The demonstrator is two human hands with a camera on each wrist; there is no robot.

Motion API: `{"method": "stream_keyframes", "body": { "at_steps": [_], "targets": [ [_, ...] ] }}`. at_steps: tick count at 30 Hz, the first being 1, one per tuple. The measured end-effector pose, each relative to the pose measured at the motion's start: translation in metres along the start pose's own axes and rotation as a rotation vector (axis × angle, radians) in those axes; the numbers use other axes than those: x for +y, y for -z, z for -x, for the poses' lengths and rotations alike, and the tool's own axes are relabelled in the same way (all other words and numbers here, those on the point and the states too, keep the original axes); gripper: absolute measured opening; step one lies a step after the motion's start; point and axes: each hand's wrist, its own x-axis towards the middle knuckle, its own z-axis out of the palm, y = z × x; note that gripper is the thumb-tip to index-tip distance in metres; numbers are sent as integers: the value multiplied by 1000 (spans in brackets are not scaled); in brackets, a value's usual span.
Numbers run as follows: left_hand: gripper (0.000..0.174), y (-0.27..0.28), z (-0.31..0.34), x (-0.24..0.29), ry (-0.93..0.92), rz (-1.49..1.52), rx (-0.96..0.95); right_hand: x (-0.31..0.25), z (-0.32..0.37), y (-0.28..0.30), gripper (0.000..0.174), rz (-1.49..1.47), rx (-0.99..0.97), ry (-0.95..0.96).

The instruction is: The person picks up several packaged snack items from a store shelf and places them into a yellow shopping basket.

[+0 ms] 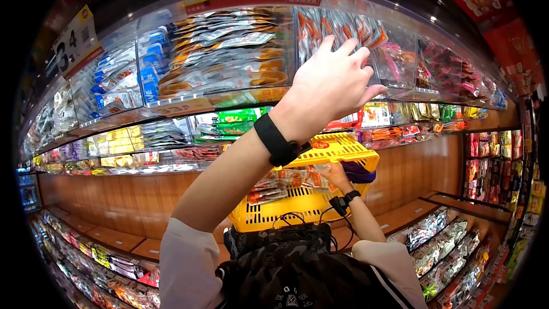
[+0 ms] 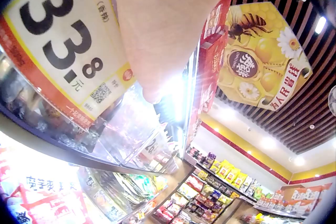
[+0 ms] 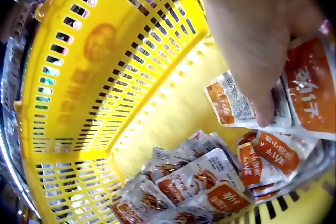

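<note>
Overhead, left hand [image 1: 334,83] fingers spread loose against clear shelf bin [image 1: 400,57] at 1 o'clock, right hand [image 1: 336,176] pinching orange snack packets [image 3: 310,87] inside yellow basket [image 1: 343,146], at 5 o'clock of the left.

L hand [image 1: 331,80] up at top-shelf bin [image 1: 400,60]. Basket [image 1: 286,209] below, in front of shelves. R hand [image 3: 262,40] inside it, pinching packs [image 3: 236,106].

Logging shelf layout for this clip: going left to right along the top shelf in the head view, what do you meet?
Price sign reading 3.4 → blue packets → orange and silver packets → left hand, reaching up at the bins → pink packets.
</note>
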Motion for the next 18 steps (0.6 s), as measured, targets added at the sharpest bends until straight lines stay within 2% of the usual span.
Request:
{"method": "stream_keyframes", "body": {
  "at_steps": [1, 3, 5, 6, 8, 12, 14, 15, 17, 18],
  "targets": [
    [41, -2, 0, 1, -1, 10, 1, -5, 12, 3, 64, -159, -4, -66],
    [40, -1, 0, -1, -11, -10, 50, -17, 23, 5, 65, -62, -14, -64],
    [39, 1, -1, 0, -3, -9, 19, -21, 40, -1, 61, -89, 158, -58],
    [39, 0, -1, -1, -9, -11, 27, -18, 43, -2, 61, -88, 158, -62],
    [40, -3, 1, 0, -14, -23, 32, -13, 49, -3, 54, 195, 164, -125],
    [39, -2, 1, 0, -15, -23, 30, -44, 57, 3, 50, 257, 114, -115],
    [39, -4, 1, 0, -21, -26, 42, -44, 60, -3, 47, 408, 251, 26],
    [39, -5, 2, -1, -25, -31, 53, -37, 57, -5, 47, 406, 249, 24],
    [39, -5, 2, -1, -24, -37, 50, -20, 48, -8, 45, 486, 376, 191],
    [39, -5, 2, 0, -26, -44, 51, -29, 50, -6, 45, 485, 373, 189]
  ]
}}
